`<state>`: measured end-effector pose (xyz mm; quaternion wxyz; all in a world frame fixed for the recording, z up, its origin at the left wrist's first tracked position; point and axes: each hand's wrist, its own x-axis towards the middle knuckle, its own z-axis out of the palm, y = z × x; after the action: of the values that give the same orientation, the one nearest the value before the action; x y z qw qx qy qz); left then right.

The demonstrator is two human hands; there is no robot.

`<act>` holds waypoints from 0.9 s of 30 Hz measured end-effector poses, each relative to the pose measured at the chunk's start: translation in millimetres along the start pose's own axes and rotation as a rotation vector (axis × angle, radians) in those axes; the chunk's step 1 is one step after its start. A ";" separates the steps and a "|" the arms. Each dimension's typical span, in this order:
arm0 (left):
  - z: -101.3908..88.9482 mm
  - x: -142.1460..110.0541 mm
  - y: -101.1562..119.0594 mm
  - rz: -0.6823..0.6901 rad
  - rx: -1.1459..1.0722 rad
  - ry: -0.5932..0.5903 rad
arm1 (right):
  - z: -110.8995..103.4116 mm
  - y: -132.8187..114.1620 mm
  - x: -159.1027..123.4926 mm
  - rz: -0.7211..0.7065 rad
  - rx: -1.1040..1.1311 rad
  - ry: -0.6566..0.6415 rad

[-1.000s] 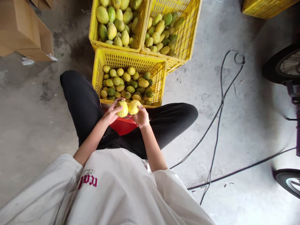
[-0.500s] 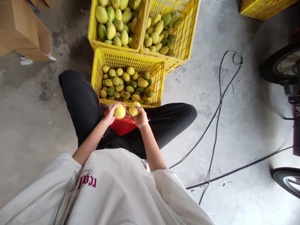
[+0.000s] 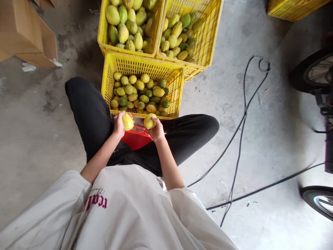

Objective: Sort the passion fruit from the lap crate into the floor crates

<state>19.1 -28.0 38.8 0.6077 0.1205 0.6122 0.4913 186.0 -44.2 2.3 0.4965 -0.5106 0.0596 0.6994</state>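
My left hand is wrapped round a yellow, lemon-like fruit. To its right, my right hand grips a second yellow fruit, with the thumb on top. Both fruits are held apart, just short of the near rim of a yellow plastic crate. Inside that crate lie several smaller-looking yellow and green fruits. Beneath my hands, between my legs, part of a red plastic object shows.
Behind the near crate stand two more yellow crates of yellow-green fruit. Cardboard boxes are at the upper left. A black cable loops over the concrete floor at the right, near a wheeled vehicle. Another yellow crate is at the upper right.
My left hand has moved slightly left with its fruit, widening the gap between the two fruits, and the fruit looks turned. My right hand has hardly moved.
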 end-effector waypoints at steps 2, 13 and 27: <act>-0.6 1.4 -0.9 0.020 0.006 0.023 | 0.6 0.6 -0.1 -0.002 -0.003 0.002; -2.0 11.5 -2.1 -0.217 -0.173 -0.034 | -0.8 -3.7 -3.3 0.028 -0.095 -0.141; -3.4 3.2 -4.2 -0.182 -0.137 -0.176 | -0.8 -2.7 -6.4 0.029 -0.103 -0.110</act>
<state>17.4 -29.2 32.9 0.7080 0.0654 0.5297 0.4624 188.5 -47.3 8.0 0.4616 -0.4955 0.0036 0.7358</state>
